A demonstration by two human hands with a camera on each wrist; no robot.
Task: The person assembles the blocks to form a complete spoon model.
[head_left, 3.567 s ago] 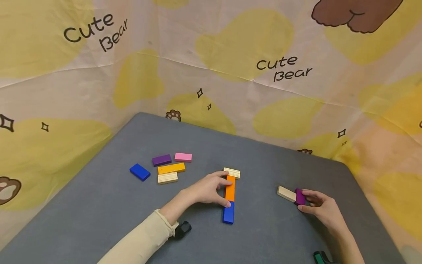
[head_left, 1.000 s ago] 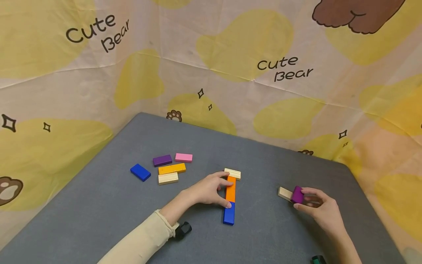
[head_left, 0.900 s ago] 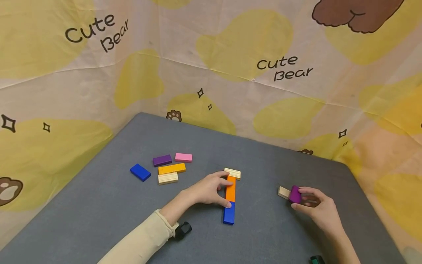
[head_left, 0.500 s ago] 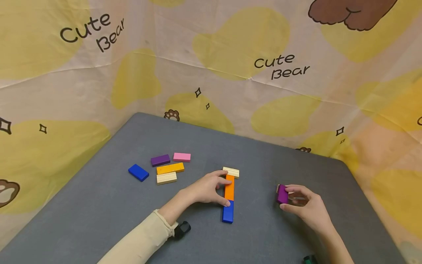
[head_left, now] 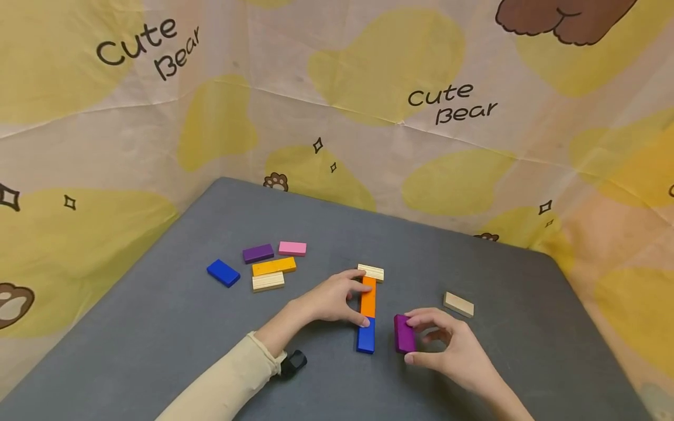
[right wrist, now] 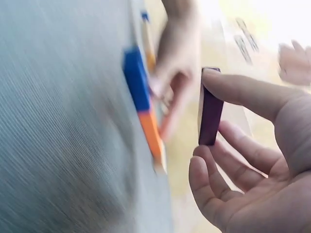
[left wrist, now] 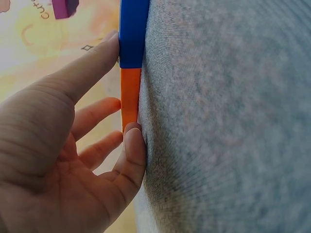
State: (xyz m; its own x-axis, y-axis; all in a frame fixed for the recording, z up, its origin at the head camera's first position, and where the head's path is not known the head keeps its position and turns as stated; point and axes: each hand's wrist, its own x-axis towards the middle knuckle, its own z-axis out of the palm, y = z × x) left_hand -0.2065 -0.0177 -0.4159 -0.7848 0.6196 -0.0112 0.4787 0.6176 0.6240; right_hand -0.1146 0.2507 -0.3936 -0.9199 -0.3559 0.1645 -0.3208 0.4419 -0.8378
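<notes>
While the purple block [head_left: 404, 334] is right of the frame's lower centre, its short ends pinched by the right hand [head_left: 451, 346], the left hand [head_left: 333, 299] rests loosely spread on an orange block [head_left: 368, 301] and blue block [head_left: 365, 337] mid-frame. The purple one should handle light and stiff, best held by those ends.

The held block [head_left: 404, 334] is deep purple. In the row run a blue block [head_left: 365, 337], an orange block [head_left: 369, 299] and a pale block [head_left: 374, 273] striped with wood grain. At left: a second blue block [head_left: 223, 273], a violet block [head_left: 258, 254], a pink block [head_left: 292, 249], an amber block [head_left: 274, 266], a striped cream block [head_left: 268, 282]. The lone block [head_left: 458, 304] is plain beige. The desk [head_left: 337, 386] is slate grey, the sleeve [head_left: 226, 377] cream, the backdrop [head_left: 347, 35] pinkish cream with yellow blotches and black lettering.
</notes>
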